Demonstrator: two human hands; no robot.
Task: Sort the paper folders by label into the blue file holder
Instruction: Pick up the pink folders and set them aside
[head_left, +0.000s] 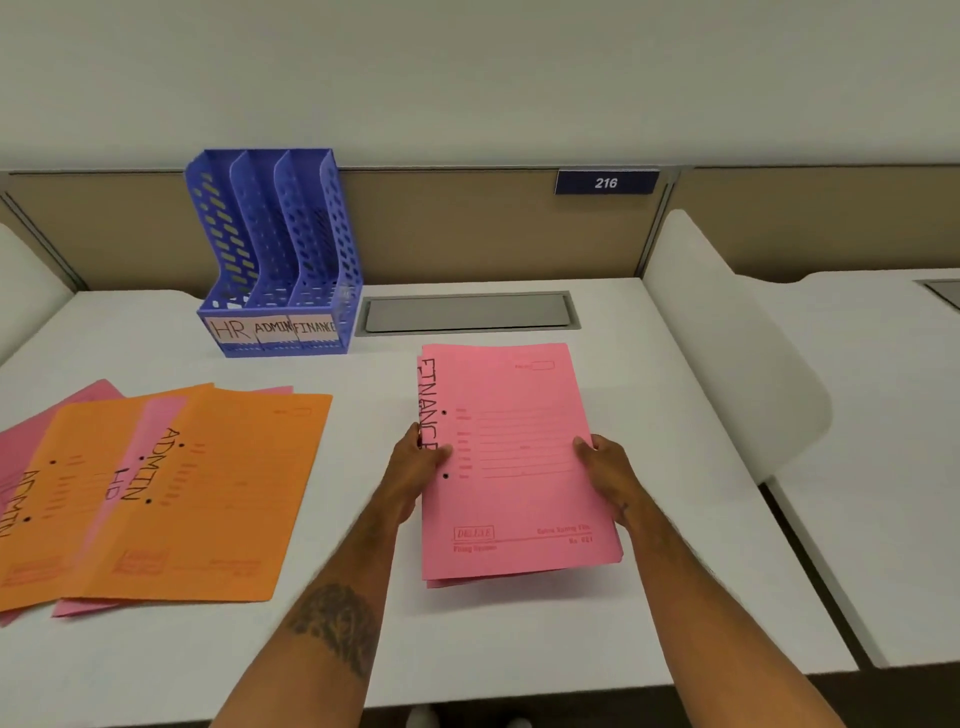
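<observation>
A small stack of pink folders marked FINANCE lies at the table's centre-right. My left hand grips its left edge and my right hand grips its right edge. The blue file holder stands at the back left with three slots labelled HR, ADMIN and FINANCE. All three slots look empty. A fanned pile of orange and pink folders lies at the left, showing ADMIN and HR labels.
A grey cable hatch is set into the white table behind the pink stack. A beige partition with a 216 sign closes the back. A white divider panel rises on the right.
</observation>
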